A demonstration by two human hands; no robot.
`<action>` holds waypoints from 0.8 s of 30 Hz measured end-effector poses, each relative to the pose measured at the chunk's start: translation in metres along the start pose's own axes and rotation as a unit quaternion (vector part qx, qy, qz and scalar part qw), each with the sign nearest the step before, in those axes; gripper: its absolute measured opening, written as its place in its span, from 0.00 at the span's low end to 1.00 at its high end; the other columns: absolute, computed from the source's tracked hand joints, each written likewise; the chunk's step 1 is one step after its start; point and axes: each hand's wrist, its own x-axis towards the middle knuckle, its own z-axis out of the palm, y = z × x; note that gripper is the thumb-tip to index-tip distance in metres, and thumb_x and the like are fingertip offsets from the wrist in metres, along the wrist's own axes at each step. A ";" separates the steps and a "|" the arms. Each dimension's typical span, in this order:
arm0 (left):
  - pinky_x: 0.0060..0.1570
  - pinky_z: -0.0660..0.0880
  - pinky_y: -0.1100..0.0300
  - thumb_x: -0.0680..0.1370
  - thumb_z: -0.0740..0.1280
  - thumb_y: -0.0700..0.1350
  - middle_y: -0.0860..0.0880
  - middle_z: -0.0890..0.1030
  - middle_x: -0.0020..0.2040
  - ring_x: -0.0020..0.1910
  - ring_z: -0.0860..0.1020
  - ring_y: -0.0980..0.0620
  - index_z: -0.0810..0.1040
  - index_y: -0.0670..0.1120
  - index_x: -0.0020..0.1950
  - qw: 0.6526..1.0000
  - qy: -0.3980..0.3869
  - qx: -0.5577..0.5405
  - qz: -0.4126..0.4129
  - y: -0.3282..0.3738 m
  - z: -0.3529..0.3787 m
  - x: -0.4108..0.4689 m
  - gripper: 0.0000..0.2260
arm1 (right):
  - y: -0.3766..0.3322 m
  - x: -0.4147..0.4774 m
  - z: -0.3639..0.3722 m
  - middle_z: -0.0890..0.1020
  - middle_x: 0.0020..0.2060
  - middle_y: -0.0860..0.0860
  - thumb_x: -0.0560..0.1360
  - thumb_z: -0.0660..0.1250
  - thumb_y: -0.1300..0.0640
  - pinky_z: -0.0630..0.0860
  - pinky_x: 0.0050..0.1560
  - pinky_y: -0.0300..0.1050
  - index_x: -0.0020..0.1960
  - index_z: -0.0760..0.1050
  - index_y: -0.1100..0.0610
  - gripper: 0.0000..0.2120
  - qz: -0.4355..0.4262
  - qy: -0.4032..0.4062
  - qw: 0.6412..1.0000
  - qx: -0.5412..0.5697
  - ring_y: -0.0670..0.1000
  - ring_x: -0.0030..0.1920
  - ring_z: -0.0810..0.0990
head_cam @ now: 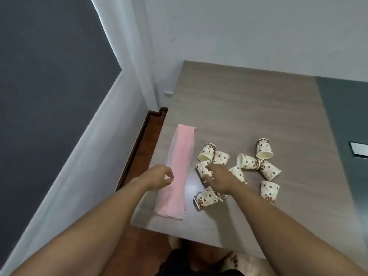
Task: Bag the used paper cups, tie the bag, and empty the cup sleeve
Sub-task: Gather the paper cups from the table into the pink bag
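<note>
A long pink bag lies flat near the table's left edge. Several paper cups printed with brown beans lie on their sides to its right, among them one at the far right and one near the front. My left hand hovers at the bag's left side with its fingers curled and thumb close to the forefinger; whether it pinches the bag cannot be told. My right hand closes its thumb and fingers around a cup beside the bag.
The wooden table stands against a white wall, with a grey section on its right. A white flat object lies at the right edge. Red-brown floor and bare feet show below the table's edges.
</note>
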 end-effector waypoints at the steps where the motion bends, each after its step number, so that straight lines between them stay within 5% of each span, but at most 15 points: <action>1: 0.68 0.76 0.56 0.84 0.71 0.51 0.51 0.86 0.66 0.66 0.82 0.50 0.87 0.50 0.63 1.000 -0.016 -0.008 -0.004 -0.006 0.010 0.000 0.11 | -0.005 0.002 0.012 0.76 0.76 0.59 0.86 0.63 0.43 0.70 0.76 0.58 0.82 0.69 0.57 0.28 -0.003 -0.007 1.000 0.002 0.63 0.78 0.70; 5: 0.58 0.78 0.56 0.81 0.75 0.48 0.52 0.85 0.59 0.57 0.83 0.50 0.85 0.53 0.53 0.997 -0.069 -0.037 -0.026 -0.019 0.052 -0.009 0.03 | -0.023 0.005 0.052 0.80 0.72 0.57 0.86 0.64 0.44 0.72 0.74 0.56 0.79 0.73 0.57 0.26 -0.013 -0.025 1.000 0.008 0.62 0.76 0.73; 7: 0.55 0.76 0.58 0.79 0.78 0.47 0.52 0.82 0.58 0.56 0.81 0.49 0.81 0.55 0.52 0.995 -0.077 -0.049 -0.030 -0.028 0.077 -0.012 0.08 | -0.031 0.004 0.070 0.80 0.73 0.57 0.86 0.63 0.45 0.71 0.75 0.57 0.79 0.72 0.57 0.26 -0.015 -0.036 0.999 0.011 0.61 0.77 0.71; 12: 0.63 0.80 0.51 0.76 0.77 0.48 0.51 0.75 0.67 0.63 0.76 0.47 0.73 0.53 0.68 0.997 -0.070 -0.013 -0.035 -0.041 0.131 -0.031 0.23 | -0.049 -0.007 0.107 0.80 0.71 0.58 0.87 0.63 0.50 0.68 0.75 0.54 0.78 0.73 0.59 0.23 -0.038 -0.067 0.997 0.018 0.62 0.76 0.70; 18: 0.59 0.80 0.47 0.84 0.67 0.42 0.47 0.76 0.63 0.63 0.76 0.44 0.83 0.47 0.63 0.998 0.006 0.054 -0.012 -0.050 0.155 -0.021 0.09 | -0.049 -0.018 0.132 0.80 0.69 0.56 0.86 0.63 0.48 0.70 0.75 0.55 0.78 0.74 0.56 0.23 -0.020 -0.067 0.997 0.046 0.60 0.74 0.72; 21: 0.55 0.80 0.53 0.85 0.68 0.41 0.47 0.83 0.56 0.56 0.81 0.45 0.86 0.48 0.55 0.997 0.025 -0.064 -0.045 -0.049 0.150 -0.017 0.06 | -0.049 -0.023 0.130 0.81 0.69 0.57 0.85 0.65 0.49 0.72 0.73 0.53 0.77 0.74 0.57 0.23 -0.009 -0.050 0.996 0.071 0.60 0.72 0.75; 24: 0.47 0.80 0.62 0.84 0.72 0.40 0.48 0.88 0.49 0.50 0.85 0.48 0.86 0.48 0.51 0.952 0.014 -0.284 -0.114 -0.039 0.131 -0.016 0.05 | -0.053 -0.028 0.124 0.79 0.72 0.55 0.84 0.69 0.43 0.75 0.72 0.52 0.79 0.72 0.57 0.29 0.030 -0.019 0.992 0.124 0.57 0.71 0.78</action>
